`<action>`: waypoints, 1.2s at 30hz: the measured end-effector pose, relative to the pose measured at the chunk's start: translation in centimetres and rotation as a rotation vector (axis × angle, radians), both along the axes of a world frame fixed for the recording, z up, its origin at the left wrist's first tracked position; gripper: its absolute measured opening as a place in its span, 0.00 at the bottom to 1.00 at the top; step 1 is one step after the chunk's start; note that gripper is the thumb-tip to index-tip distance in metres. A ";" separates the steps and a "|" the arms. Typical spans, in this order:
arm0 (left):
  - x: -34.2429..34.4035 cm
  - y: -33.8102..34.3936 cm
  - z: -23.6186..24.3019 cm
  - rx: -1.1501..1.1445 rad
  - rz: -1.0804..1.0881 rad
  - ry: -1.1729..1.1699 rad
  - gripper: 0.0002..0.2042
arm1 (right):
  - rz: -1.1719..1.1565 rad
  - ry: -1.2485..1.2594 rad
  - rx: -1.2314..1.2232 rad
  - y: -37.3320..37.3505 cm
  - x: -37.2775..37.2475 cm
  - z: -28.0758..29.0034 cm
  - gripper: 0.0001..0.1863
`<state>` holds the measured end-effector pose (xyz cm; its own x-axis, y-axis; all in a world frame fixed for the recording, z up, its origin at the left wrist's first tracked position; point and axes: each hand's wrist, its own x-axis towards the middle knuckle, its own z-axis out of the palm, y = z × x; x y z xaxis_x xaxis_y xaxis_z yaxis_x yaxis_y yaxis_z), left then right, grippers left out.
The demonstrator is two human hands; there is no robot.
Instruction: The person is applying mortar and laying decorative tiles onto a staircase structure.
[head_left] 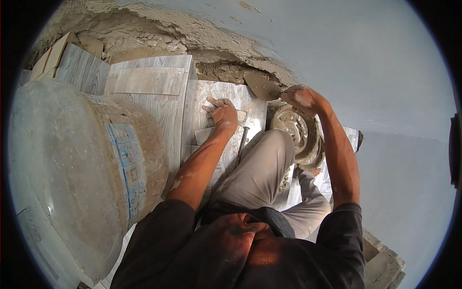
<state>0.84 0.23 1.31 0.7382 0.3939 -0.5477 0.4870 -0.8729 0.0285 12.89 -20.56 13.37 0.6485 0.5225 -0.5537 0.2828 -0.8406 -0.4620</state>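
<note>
My right hand (303,98) is closed around the handle of a pointed trowel (262,87). The blade, smeared with grey mortar, reaches left along the foot of the broken wall. Just below that hand sits a round bowl (294,127) with wet mortar in it. My left hand (223,114) rests with its fingers spread over small tile pieces (241,116) on a pale wood-look surface (207,90). Whether it presses on one of them I cannot tell. Between that hand and my knee lies a metal rod with a flat head (243,142).
At the left stands a large cloudy plastic container (67,178) with a blue label. Wood-look tiles (149,77) stand behind it. Rough broken plaster (139,33) runs along the far side, and a smooth grey-blue wall (399,72) rises at the right. Concrete blocks (385,265) lie at the lower right.
</note>
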 end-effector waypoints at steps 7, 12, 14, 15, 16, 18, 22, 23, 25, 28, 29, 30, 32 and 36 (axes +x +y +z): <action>-0.3 0.1 0.4 -0.011 0.001 -0.023 0.27 | -0.349 0.265 0.181 -0.1 -2.3 -1.2 0.28; -0.4 0.1 1.2 -0.009 -0.038 0.035 0.34 | -0.279 0.155 0.144 -1.7 -3.9 -3.1 0.26; -0.4 0.2 0.1 -0.002 -0.051 0.018 0.37 | -0.222 0.084 0.221 -2.6 -4.4 -4.0 0.25; -0.3 0.4 -0.5 0.005 -0.087 0.009 0.38 | -0.231 0.081 0.222 -2.9 -4.7 -4.2 0.25; -0.1 0.4 -1.2 0.012 -0.128 0.000 0.40 | -0.230 0.076 0.300 -3.4 -5.2 -4.5 0.24; 0.3 -0.7 1.2 0.012 -0.221 0.044 0.43 | -0.302 0.047 0.345 -6.4 -6.2 -3.9 0.23; 0.2 1.1 0.1 0.021 -0.118 0.057 0.52 | -0.593 0.228 0.365 -8.4 -9.5 -0.2 0.24; 0.6 0.8 0.2 0.009 -0.136 0.074 0.53 | -0.587 0.154 0.402 -10.4 -10.2 -0.2 0.24; 1.0 -0.4 0.7 -0.010 -0.199 0.085 0.54 | -0.596 -0.098 0.425 -16.0 -11.8 -1.7 0.24; 0.5 0.5 0.1 0.010 -0.194 0.066 0.54 | -0.840 0.009 0.307 -18.3 -13.8 1.5 0.24; 0.2 0.8 -0.7 0.026 -0.211 0.053 0.54 | -0.859 -0.010 0.310 -19.9 -14.5 1.2 0.24; 0.0 0.8 -1.2 0.045 -0.222 0.041 0.54 | -0.891 -0.036 0.242 -22.0 -15.0 0.3 0.25; -0.4 0.9 -1.1 0.066 -0.220 0.025 0.53 | -0.972 -0.086 0.108 -24.4 -14.9 -2.6 0.26; 0.0 1.3 -2.6 -0.019 -0.248 -0.007 0.52 | -0.666 -0.381 -0.282 -28.7 -14.7 -8.3 0.20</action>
<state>0.84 1.57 -1.30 0.8149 0.1901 -0.5475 0.2578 -0.9650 0.0488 -1.76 -49.24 5.09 0.9441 -0.1646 -0.2857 -0.2218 -0.9582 -0.1809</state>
